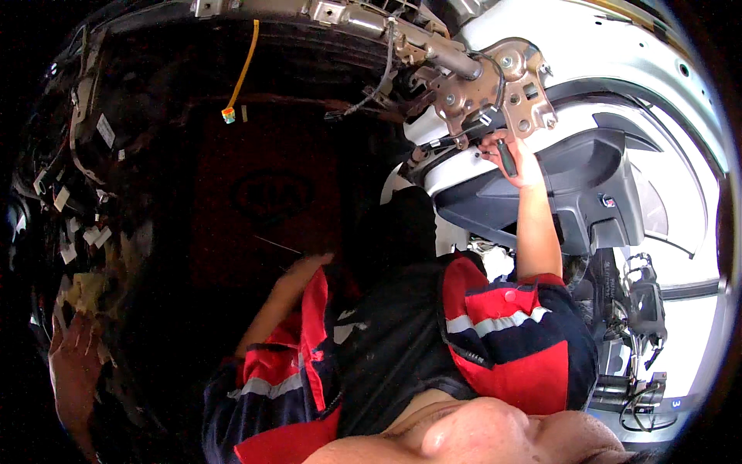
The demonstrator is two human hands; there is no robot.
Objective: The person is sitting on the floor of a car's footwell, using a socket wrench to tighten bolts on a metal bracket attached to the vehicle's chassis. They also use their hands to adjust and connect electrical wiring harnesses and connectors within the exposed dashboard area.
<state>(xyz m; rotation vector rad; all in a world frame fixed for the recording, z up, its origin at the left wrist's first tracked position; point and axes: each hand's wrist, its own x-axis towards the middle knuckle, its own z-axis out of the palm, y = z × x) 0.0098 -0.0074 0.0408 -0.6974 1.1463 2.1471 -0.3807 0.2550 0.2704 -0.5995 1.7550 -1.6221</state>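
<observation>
My right hand is raised at the upper right, closed on a screwdriver with a dark handle, just below a brown metal bracket assembly with a tube, bolts and black cable. My left hand is low in the shadowed middle, blurred and dark. A thin pale rod or wire extends beside its fingers; whether they grip it is unclear.
A yellow wire with connector hangs over a dark floor mat. Loose harnesses line the left, where another person's hand shows. An open white door with black trim fills the right.
</observation>
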